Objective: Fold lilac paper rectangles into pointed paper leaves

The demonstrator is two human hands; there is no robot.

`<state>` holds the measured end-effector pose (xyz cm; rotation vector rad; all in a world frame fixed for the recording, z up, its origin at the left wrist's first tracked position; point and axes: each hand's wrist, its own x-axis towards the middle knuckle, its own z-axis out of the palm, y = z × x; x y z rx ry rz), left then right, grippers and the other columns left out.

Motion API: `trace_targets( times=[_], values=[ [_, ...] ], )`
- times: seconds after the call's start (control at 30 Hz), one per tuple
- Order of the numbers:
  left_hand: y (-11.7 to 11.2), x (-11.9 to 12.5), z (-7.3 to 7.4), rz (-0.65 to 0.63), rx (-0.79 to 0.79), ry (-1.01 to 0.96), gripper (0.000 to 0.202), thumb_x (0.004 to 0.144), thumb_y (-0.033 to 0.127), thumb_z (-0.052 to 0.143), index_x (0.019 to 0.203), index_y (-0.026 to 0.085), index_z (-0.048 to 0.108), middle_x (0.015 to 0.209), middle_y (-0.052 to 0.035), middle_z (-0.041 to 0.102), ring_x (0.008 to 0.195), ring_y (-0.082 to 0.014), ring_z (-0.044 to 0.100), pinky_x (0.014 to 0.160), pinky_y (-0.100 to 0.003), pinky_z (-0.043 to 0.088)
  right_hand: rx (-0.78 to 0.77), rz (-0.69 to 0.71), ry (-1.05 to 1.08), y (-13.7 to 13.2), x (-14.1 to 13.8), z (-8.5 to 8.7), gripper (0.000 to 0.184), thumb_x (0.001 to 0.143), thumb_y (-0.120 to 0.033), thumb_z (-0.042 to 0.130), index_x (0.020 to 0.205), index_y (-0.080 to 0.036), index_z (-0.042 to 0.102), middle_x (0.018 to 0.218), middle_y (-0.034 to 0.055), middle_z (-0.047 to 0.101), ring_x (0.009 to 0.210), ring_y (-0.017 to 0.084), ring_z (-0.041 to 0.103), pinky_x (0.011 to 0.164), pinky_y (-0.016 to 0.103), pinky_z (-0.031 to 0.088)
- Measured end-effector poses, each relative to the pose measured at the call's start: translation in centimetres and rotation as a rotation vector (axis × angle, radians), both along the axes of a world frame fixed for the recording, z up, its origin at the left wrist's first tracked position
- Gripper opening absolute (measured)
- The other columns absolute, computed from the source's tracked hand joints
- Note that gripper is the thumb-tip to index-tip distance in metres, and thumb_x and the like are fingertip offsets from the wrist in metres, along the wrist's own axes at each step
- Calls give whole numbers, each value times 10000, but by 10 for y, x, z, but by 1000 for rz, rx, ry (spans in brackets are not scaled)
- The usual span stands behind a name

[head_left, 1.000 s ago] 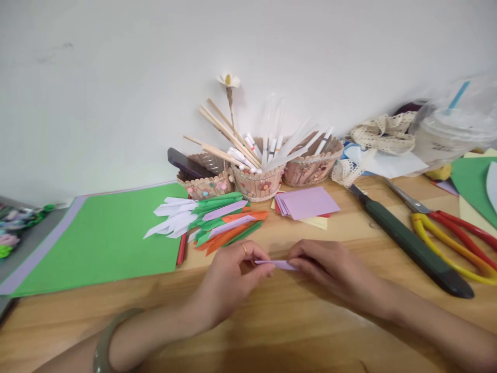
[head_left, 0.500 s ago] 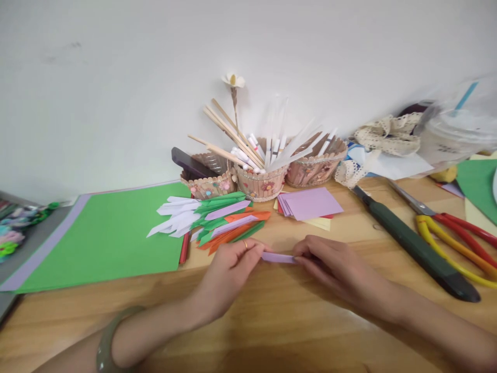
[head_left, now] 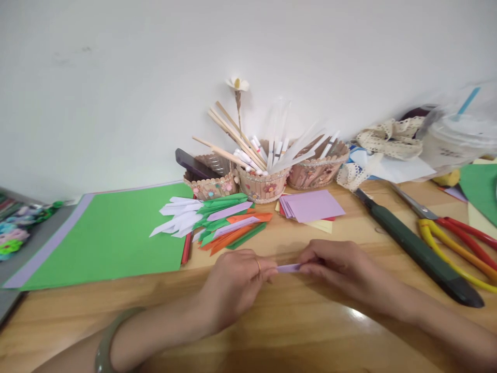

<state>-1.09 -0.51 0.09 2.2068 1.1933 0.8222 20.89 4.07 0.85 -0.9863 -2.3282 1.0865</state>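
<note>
Two hands (head_left: 235,284) (head_left: 345,272) pinch a purple paper strip (head_left: 288,268), its ends hidden.

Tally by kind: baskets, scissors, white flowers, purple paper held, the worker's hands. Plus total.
Baskets: 3
Scissors: 1 pair
White flower: 1
Held purple paper: 1
Left hand and right hand: 2
Total: 8
</note>
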Motion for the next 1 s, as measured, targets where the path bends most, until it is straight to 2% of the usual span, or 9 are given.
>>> trace_targets(
  times=[0.13,0.27,0.33,0.47,0.57,0.67,0.73,0.9,1.0],
  values=[
    [0,-1,1,16,-45,-7,277,926,172,479,710,174,653,631,12,656,586,-116,603,595,-202,449,-76,-20,-48,4,4,6,285,889,-384,497,722,-186,615,607,-3,604,528,119,507,481,226,382],
    [5,-9,3,106,8,10,270,923,190,497,700,184,649,649,26,679,577,-109,625,576,-193,456,-34,-71,-49,17,20,3,286,882,-405,511,716,-197,614,641,2,636,573,136,560,524,240,413],
    [11,-17,3,176,137,35,243,922,195,508,730,190,657,685,24,698,599,-114,635,581,-201,469,96,-170,-20,27,31,-2,284,880,-427,520,724,-205,606,640,-2,631,589,142,576,535,246,420],
    [26,-35,5,326,573,217,184,925,154,486,968,184,663,820,-21,721,727,-178,608,619,-268,481,427,-362,-52,43,44,-13,205,893,-377,511,825,-213,614,736,18,669,641,161,615,580,271,469],
    [37,-43,9,441,667,457,246,916,141,474,1108,144,628,1016,-80,701,849,-246,566,701,-354,490,681,-321,-129,48,43,-22,229,910,-324,480,1016,-180,622,994,98,686,880,228,647,758,357,519],
    [42,-44,12,509,683,484,334,903,145,484,1228,119,557,1213,-142,594,977,-279,527,837,-436,467,836,-243,-240,50,41,-29,337,912,-276,476,1190,-111,572,1175,165,631,1089,288,583,914,450,478],
    [41,-41,12,467,705,423,321,892,110,490,1203,124,570,1155,-141,608,970,-260,529,844,-425,468,900,-210,-296,51,40,-31,329,915,-244,472,1186,-92,580,1157,169,644,1082,289,592,912,451,485],
    [26,-27,6,85,734,289,174,872,60,522,982,130,637,893,-58,695,789,-173,598,675,-273,502,1074,-160,-255,49,43,-27,167,893,-149,518,1000,-148,646,915,80,727,851,225,673,828,389,522],
    [14,-17,5,13,771,286,198,884,48,486,997,121,631,895,-39,705,752,-161,616,618,-255,485,1155,-109,-196,34,42,-21,231,890,-114,513,1099,-144,605,969,87,720,961,229,645,857,386,507]
  ],
)
